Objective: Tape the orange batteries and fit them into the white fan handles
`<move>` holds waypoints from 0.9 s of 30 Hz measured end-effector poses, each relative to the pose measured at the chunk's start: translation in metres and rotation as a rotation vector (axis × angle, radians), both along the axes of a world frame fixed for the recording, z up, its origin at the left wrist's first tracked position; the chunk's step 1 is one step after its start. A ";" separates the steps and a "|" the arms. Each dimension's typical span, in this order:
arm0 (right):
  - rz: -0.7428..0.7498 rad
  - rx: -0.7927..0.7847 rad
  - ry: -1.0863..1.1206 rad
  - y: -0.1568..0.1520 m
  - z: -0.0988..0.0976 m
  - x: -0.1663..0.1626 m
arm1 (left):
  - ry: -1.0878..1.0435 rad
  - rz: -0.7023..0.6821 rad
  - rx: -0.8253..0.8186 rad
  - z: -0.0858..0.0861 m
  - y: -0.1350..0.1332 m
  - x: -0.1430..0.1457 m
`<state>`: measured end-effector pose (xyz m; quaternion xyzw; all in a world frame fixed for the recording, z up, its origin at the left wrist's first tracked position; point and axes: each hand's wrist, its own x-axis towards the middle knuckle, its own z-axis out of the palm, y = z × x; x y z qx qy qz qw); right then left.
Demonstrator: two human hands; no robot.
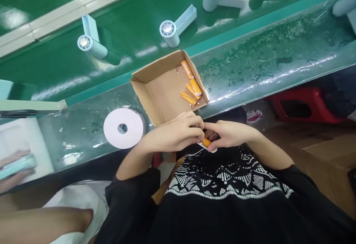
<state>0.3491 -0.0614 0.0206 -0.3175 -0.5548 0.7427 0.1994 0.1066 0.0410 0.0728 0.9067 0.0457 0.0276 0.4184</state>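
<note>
Close to my chest, both hands are closed around one orange battery (206,142), with a white strip along its lower side. My left hand (182,132) pinches its upper left end with bent fingers. From the other side, my right hand (229,134) grips it between thumb and fingers, which partly hide it. Just beyond my hands, an open cardboard box (164,92) holds several more orange batteries (195,87) with thin wires against its right wall. Left of the box lies a large roll of white tape (114,127).
Pale blue fan-like housings (169,32) lie across the green belt (133,21) beyond the bench ledge (244,66). A co-worker's hands (13,170) hold a light blue part at the far left. A red stool (306,105) stands below the bench to the right.
</note>
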 end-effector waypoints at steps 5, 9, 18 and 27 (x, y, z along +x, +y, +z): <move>0.055 -0.034 0.060 -0.004 -0.018 0.000 | -0.027 0.030 -0.270 -0.011 -0.009 0.004; 0.032 0.075 0.023 -0.008 -0.015 -0.001 | -0.044 0.152 -0.263 -0.020 -0.023 0.003; 0.041 0.180 -0.053 -0.011 -0.012 -0.005 | -0.124 0.263 -0.265 -0.016 -0.022 0.008; -0.226 0.015 0.200 -0.007 -0.022 0.023 | -0.078 0.274 -0.492 0.000 0.043 0.036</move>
